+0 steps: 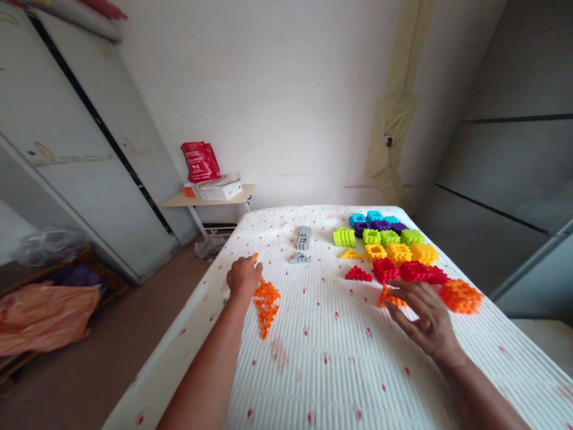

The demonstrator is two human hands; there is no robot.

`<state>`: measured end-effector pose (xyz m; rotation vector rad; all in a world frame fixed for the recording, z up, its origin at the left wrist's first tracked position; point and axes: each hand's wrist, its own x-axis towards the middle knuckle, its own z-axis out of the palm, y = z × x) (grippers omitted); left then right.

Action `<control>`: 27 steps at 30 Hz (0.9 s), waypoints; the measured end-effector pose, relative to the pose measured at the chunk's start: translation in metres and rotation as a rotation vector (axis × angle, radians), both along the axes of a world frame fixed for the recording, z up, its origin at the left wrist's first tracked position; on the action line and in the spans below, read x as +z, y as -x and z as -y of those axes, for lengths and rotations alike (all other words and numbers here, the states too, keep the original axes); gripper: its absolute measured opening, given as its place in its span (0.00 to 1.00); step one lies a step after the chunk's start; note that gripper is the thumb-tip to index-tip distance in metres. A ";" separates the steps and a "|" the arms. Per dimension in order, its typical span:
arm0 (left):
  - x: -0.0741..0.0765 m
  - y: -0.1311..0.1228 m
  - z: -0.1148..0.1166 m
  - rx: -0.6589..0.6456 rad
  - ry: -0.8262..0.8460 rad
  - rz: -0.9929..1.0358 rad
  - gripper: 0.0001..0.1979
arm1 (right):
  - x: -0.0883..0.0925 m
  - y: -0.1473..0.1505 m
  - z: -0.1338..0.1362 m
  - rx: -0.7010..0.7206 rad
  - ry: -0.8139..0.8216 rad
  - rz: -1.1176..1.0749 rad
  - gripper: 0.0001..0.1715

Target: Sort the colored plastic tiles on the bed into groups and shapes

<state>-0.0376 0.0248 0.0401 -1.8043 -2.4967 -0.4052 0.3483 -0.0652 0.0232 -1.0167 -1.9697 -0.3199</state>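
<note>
My left hand is closed in a pinch on a small orange piece at the left side of the white ribbed mattress. Just right of it lies a heap of loose orange bristle pieces. My right hand lies open with fingers spread, its fingertips touching a small orange piece. An orange bristle cube sits just right of that hand. Behind it stand rows of red, yellow, green, purple and cyan blocks.
Two grey blocks lie mid-mattress. A small side table with a red bag and white box stands by the far wall. White cabinets line the left; an orange plastic bag lies on the floor.
</note>
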 end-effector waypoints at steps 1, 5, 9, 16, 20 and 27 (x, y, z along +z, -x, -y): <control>-0.001 0.008 -0.006 0.028 0.030 -0.005 0.17 | 0.001 0.001 0.001 0.003 -0.007 -0.007 0.07; -0.015 0.021 -0.021 0.071 0.112 -0.020 0.18 | 0.000 0.001 0.001 0.002 0.012 -0.035 0.06; -0.023 0.021 -0.027 0.046 0.111 -0.040 0.17 | -0.003 0.001 0.002 0.011 0.034 -0.042 0.06; -0.012 0.001 -0.015 -0.124 0.014 -0.032 0.12 | -0.002 0.008 0.005 0.032 0.013 -0.033 0.05; -0.014 -0.040 0.014 -0.327 -0.138 0.101 0.08 | -0.004 0.016 0.005 0.067 0.044 -0.008 0.07; -0.033 -0.116 0.065 -0.553 -0.280 0.399 0.06 | -0.007 0.038 0.005 0.154 0.062 0.022 0.11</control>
